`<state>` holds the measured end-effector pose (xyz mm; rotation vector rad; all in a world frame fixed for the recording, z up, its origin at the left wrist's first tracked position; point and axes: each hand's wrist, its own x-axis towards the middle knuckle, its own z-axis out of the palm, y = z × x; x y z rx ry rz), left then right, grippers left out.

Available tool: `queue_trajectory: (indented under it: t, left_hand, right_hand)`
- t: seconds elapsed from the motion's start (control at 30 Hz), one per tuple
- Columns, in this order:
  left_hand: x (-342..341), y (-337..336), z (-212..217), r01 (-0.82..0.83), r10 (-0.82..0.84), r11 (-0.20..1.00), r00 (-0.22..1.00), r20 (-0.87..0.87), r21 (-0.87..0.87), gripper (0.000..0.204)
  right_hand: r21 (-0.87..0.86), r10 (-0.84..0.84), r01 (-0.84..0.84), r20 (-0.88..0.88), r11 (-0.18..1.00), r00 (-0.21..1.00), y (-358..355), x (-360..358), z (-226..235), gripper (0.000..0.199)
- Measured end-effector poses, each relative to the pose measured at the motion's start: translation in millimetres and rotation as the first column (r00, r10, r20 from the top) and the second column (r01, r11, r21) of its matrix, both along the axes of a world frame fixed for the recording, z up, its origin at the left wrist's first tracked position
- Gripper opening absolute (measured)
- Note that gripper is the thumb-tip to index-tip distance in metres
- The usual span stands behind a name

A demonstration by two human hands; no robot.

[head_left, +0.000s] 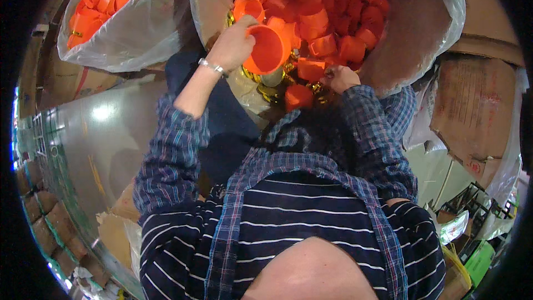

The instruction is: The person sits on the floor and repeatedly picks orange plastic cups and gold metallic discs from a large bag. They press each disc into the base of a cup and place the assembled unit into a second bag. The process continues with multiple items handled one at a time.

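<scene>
My left hand (233, 44), with a bracelet at the wrist, is closed on the side of an orange plastic mug (267, 50). The mug's wide mouth faces up toward me. To the right and a little lower, my right hand (341, 79) has its fingers drawn together beside shiny gold strips (317, 87); what they pinch is too small to make out. Both hands are over the near side of a large clear plastic bag (425, 28) full of orange mugs. More gold pieces (270, 93) lie below the held mug.
At the upper left stands a second plastic bag (125, 50) of orange pieces with gold strips. Cardboard (472, 105) is on the right, by a green object (480, 261). A grey floor (116, 133) stretches to the left, with stacked brown packages (58, 228) beyond.
</scene>
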<state>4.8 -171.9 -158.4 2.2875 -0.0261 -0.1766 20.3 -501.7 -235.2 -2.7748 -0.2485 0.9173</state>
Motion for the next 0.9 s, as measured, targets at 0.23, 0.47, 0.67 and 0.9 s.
queue_trajectory:
  t: [0.23,0.47,0.67,0.9]
  left_hand:
    - [-128,-28,-22,-0.023,0.046,0.885,0.998,0.039,-0.465,0.047]
    - [-152,-78,-57,-0.271,-0.045,0.209,0.957,-0.286,-0.939,0.032]
    - [-143,-81,-52,-0.301,-0.047,0.156,0.949,-0.311,-0.941,0.029]
    - [-141,-99,-24,-0.052,-0.043,0.442,0.996,-0.079,-0.895,0.031]
  right_hand:
    - [-0.381,0.554,-0.458,0.192,0.803,0.810,11,-38,-75,0.035]
    - [-0.396,0.459,-0.303,0.394,0.867,0.796,-6,-19,-46,0.018]
    - [-0.067,-0.004,0.038,0.457,0.997,0.890,4,-24,41,0.024]
    - [0.985,-0.208,0.127,-0.100,0.119,0.973,67,-107,99,0.038]
